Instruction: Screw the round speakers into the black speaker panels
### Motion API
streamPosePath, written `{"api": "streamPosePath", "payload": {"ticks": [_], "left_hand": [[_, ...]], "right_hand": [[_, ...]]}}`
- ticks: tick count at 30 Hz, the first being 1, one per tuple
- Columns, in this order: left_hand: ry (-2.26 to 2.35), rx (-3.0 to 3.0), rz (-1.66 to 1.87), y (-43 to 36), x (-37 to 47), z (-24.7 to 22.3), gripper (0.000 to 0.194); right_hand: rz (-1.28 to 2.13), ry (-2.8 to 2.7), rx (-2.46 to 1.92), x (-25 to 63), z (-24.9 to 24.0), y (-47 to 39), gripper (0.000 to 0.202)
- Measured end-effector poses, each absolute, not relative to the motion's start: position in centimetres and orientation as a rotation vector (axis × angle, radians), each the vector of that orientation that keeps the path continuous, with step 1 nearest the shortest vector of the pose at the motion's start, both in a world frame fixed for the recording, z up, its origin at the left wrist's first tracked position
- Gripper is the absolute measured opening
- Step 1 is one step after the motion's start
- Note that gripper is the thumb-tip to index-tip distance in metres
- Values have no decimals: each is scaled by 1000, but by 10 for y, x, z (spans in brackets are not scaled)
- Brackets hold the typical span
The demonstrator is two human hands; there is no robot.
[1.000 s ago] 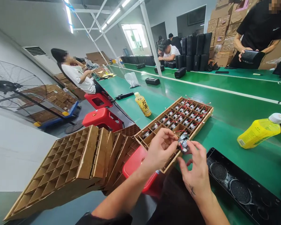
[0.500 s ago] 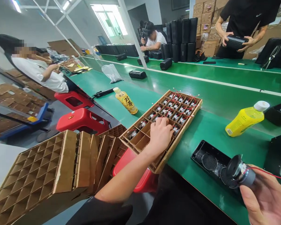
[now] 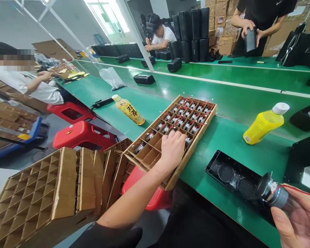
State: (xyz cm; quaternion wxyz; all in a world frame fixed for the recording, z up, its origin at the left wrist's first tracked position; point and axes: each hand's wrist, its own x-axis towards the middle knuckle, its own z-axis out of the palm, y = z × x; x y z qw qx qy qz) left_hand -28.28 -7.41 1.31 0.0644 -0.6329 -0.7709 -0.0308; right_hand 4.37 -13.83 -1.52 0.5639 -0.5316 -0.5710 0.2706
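My left hand (image 3: pixel 173 146) reaches into a cardboard tray (image 3: pixel 196 147) with dividers, its fingers bent down into a compartment. The fingertips are hidden, so what they grip is unclear. Round speaker drivers (image 3: pixel 174 120) with red wires sit in many of the tray's cells; some cells near my wrist are bare. My right hand (image 3: pixel 297 215), at the lower right, is closed around the back of a speaker driver (image 3: pixel 270 191) with a red wire trailing off it. That driver hangs over the near end of a black speaker housing (image 3: pixel 231 179), which has round mesh grilles inside.
Yellow drink bottles (image 3: pixel 267 123) (image 3: pixel 129 111) stand on both sides of the tray on the green table (image 3: pixel 222 213). Stacked divider trays (image 3: pixel 67 186) and red stools (image 3: pixel 80 134) are at the left. Across the table, people handle black speakers (image 3: pixel 250 39).
The view has shifted a little. My left hand stays in the tray with its fingers lowered. My right hand and its driver have moved slightly right and down. The far-right person has turned a speaker upright.
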Motion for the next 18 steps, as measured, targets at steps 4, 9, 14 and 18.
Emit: {"api": "streamPosePath", "payload": {"ticks": [4, 9, 14, 18], "left_hand": [[-2366, -1935, -27, -73, -281, 15, 27], [-2417, -1964, -18, -64, -278, 21, 34], [-2472, -1978, -223, -56, -283, 15, 40], [-2486, -1941, -589, -60, -292, 9, 31]], "right_hand": [[646, -1355, -1180, 40, -16, -137, 39], [480, -1482, -1101, 50, -22, -129, 40], [195, -1838, -1223, 63, -3, -131, 45], [-59, -2103, -1275, 62, 14, -130, 34]]}}
